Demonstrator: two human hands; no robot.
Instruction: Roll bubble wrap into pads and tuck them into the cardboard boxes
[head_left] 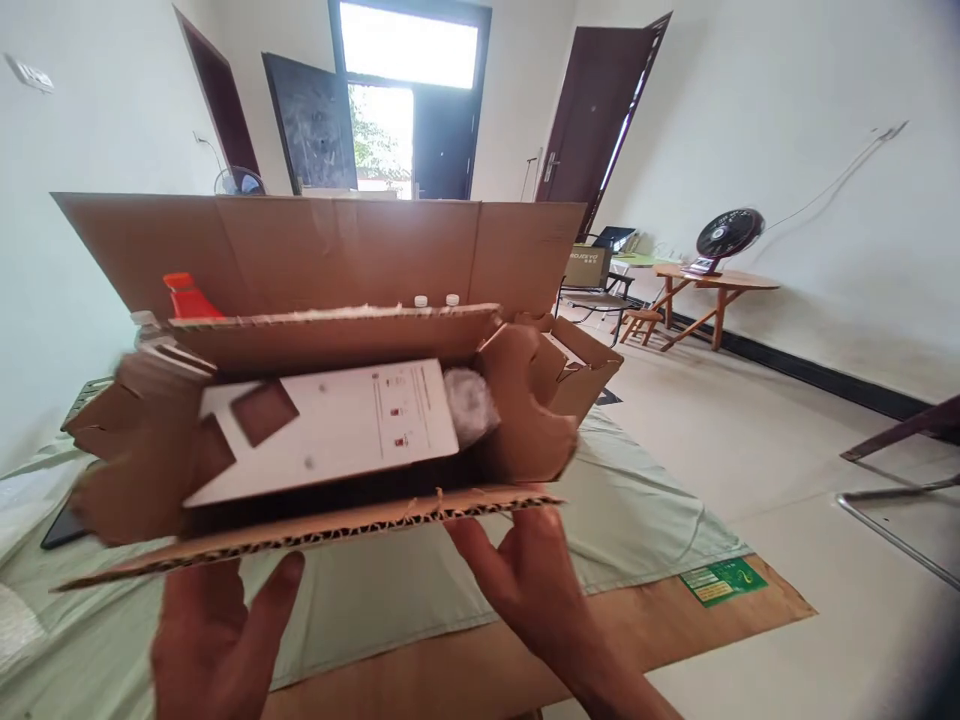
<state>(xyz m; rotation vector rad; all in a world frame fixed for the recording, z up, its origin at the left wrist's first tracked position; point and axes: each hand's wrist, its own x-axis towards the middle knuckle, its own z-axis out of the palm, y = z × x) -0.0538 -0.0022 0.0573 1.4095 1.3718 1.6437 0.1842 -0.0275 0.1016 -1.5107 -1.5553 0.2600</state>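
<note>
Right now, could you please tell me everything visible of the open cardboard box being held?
The open cardboard box is brown, with exposed corrugation along its near rim and curved flaps at both ends. It tilts towards the camera over the pale green cloth, the left hand and right hand holding its near side. Inside are a white printed panel and a clear-wrapped bundle.

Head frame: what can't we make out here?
All head view:
Left hand, right hand: fingers partly hidden by the cardboard box's near flap; grip unclear.
White printed panel: text too small and blurred; it hides what's beneath.
Translucent bundle: blurred, contents unreadable.
Red bottle: lower part behind the box.
Left forearm: cut off by bottom edge.
</note>
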